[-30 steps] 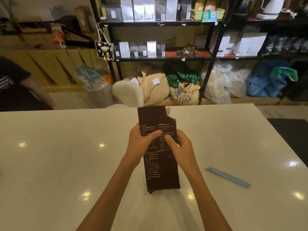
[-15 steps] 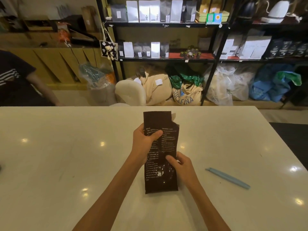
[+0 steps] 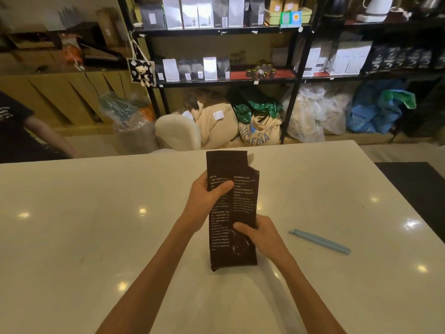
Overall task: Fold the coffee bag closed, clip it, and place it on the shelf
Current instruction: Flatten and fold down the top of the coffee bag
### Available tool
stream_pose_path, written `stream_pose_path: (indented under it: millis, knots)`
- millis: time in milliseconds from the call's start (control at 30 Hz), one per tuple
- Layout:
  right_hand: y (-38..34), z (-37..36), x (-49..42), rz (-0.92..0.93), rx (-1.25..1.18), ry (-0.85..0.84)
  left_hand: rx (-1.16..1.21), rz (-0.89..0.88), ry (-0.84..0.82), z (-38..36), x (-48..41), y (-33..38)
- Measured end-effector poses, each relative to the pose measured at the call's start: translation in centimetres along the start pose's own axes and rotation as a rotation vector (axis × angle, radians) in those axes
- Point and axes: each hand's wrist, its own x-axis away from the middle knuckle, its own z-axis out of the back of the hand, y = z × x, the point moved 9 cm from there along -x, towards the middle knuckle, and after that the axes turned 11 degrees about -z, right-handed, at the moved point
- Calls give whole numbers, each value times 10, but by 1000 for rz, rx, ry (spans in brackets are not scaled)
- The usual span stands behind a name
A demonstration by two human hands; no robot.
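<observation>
**Nothing folded yet, nothing clipped**

Gripping the coffee bag (image 3: pixel 240 206) upright near the middle of the worktop (image 3: pixel 96 225), base down on the surface. Left grip (image 3: pixel 207 196) wrapped around the upper left edge, thumb across the printed face. Right grip (image 3: pixel 260 235) clasped around the lower right side, thumb on the front. Top of the bag unfolded, torn ragged at the right corner. By the look of it, early in the task: fold not begun, then clipping and shelving to follow. Blue clip (image 3: pixel 320 241) untouched on the worktop to the right, apart from the bag.

Pale glossy worktop, dotted with light reflections. Beyond it, a black shelf (image 3: pixel 226 81) stocked with bags, boxes and jars, with sacks (image 3: pixel 260 131) piled beneath. At far left, a person's arm (image 3: pixel 48 138) below a dark sleeve.
</observation>
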Motion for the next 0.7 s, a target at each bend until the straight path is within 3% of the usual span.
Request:
stream_pose_path:
  millis: [167, 300, 433, 600, 700]
  knots:
    - [8, 4, -8, -17, 24, 94, -143, 158, -197, 8, 32, -51]
    - [5, -19, -9, -39, -48, -63, -206, 131, -55, 28, 38, -55]
    - [2, -16, -14, -16, -77, 17, -227, 102, -91, 29, 30, -49]
    - [2, -25, -18, -68, -84, -112, -170, 106, 21, 43, 33, -53]
    - [-6, -16, -21, -14, -82, -33, -205, 105, 27, 43, 31, -53]
